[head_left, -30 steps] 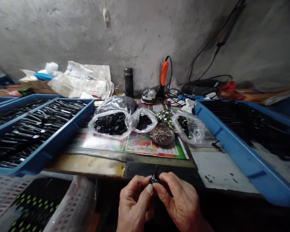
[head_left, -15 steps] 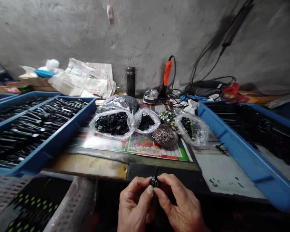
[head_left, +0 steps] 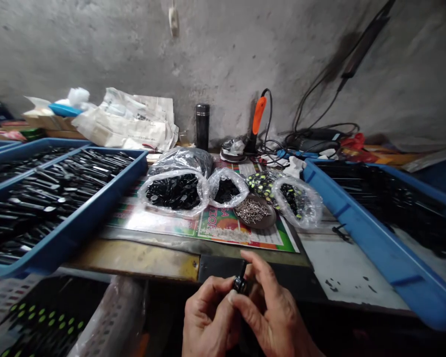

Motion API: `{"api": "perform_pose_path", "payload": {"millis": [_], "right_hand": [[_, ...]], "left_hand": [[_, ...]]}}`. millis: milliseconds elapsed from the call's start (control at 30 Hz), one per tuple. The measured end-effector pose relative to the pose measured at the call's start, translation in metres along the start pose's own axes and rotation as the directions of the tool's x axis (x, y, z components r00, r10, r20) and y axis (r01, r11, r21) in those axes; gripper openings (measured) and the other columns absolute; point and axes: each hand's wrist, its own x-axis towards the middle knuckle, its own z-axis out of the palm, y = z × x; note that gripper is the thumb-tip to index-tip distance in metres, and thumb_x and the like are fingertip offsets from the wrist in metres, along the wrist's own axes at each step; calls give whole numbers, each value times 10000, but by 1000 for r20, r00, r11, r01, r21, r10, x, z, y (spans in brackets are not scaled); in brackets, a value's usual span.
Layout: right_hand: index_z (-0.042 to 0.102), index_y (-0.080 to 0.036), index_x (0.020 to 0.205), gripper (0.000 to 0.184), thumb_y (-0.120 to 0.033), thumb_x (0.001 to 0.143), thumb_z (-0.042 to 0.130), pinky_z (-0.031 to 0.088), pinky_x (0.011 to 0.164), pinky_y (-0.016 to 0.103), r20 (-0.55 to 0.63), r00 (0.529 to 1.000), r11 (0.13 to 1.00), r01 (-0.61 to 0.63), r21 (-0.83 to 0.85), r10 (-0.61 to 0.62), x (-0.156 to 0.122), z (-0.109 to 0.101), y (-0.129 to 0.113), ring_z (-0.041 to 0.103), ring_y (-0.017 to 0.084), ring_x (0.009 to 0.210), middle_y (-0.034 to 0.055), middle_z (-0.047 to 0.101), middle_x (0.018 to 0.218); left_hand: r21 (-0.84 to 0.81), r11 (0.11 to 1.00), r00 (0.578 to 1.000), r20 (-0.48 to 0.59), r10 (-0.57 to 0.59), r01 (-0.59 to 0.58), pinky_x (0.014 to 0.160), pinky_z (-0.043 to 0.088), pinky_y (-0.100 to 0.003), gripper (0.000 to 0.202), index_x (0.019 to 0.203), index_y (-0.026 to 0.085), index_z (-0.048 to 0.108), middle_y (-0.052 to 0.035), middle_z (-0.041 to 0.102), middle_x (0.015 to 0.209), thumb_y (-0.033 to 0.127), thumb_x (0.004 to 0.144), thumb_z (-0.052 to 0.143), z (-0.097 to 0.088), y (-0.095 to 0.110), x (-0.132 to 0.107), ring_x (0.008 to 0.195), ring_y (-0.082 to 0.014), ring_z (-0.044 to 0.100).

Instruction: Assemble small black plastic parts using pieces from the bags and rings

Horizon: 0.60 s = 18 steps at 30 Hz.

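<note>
Left hand [head_left: 208, 320], right hand [head_left: 273, 312] both pinch one black part [head_left: 240, 282] (stem upright); one screw dish [head_left: 269, 218] beyond.

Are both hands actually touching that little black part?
Touching. The head view shows the left hand and right hand pinching the small black part between fingertips.

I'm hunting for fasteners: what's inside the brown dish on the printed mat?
A heap of small silvery pins fills the brown dish; its bottom is covered by them.
</note>
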Motion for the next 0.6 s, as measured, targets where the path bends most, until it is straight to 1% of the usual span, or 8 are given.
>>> {"api": "perform_pose_path", "payload": {"millis": [100, 167, 233, 300, 367, 433, 500, 600], "right_hand": [[435, -187, 1304, 355, -432, 1048, 423, 519, 470, 124, -51, 995, 996, -87, 24, 88, 7, 0, 1, 614, 82, 472, -27, 602, 782], [434, -187, 1298, 346, -422, 1044, 426, 508, 456, 129, -59, 993, 994, -104, 45, 107, 8, 1, 1, 605, 83, 472, -24, 598, 794], [416, -206, 1344, 394, -440, 1029, 455, 521, 474, 140, 3, 997, 996, -74, 40, 74, 6, 2, 0, 603, 86, 485, -16, 615, 836], [413, -228, 1367, 412, -443, 1021, 474, 552, 538, 153, 46, 998, 999, -48, 18, 47, 4, 3, -1, 635, 99, 545, -9, 632, 865], [426, -227, 1348, 374, -419, 1029, 459, 560, 568, 156, 7, 997, 998, -70, 4, 70, 4, 3, -2, 656, 106, 586, -5, 629, 867], [424, -220, 1325, 341, -404, 1038, 431, 532, 507, 141, -43, 994, 995, -98, 35, 100, 5, 2, -3, 625, 92, 534, -10, 602, 852], [405, -230, 1347, 363, -414, 1035, 433, 525, 491, 140, -9, 997, 996, -76, 36, 76, 5, 1, -4, 600, 86, 507, -17, 591, 849], [395, -246, 1382, 406, -436, 1028, 451, 562, 566, 158, 61, 998, 999, -24, -25, 26, 3, 2, -5, 667, 116, 623, 3, 629, 892]], "left_hand": [[32, 999, 999, 23, 22, -23, 363, 294, -126, 410, 820, 147, 719, 24, 608, 587, 501, 670, 862, -2, 2, 0, 371, -15, 404], [34, 999, 1000, 21, 15, -16, 360, 295, -133, 420, 811, 145, 718, 7, 636, 637, 507, 658, 867, -3, 4, -1, 375, -15, 407], [16, 1000, 1000, 6, 15, -16, 369, 280, -126, 418, 808, 152, 724, 45, 560, 542, 513, 656, 866, -2, 6, -2, 373, -13, 376], [7, 1000, 1000, 7, 25, -25, 382, 265, -119, 403, 796, 154, 727, 73, 478, 474, 510, 664, 864, -1, 7, -4, 375, -12, 358], [18, 999, 999, 5, 32, -33, 382, 260, -121, 393, 789, 149, 725, 56, 519, 500, 496, 670, 865, 0, 7, -6, 377, -12, 372], [16, 999, 999, -13, 41, -41, 377, 262, -127, 397, 779, 142, 725, 22, 595, 579, 485, 653, 878, 1, 8, -7, 381, -12, 390], [-7, 999, 998, -35, 52, -52, 377, 241, -121, 389, 779, 145, 736, 33, 572, 558, 477, 644, 886, 2, 9, -8, 378, -6, 373], [-22, 999, 999, -7, 47, -47, 383, 228, -116, 392, 780, 145, 740, 68, 478, 475, 487, 649, 881, 2, 10, -8, 369, -4, 341]]}}
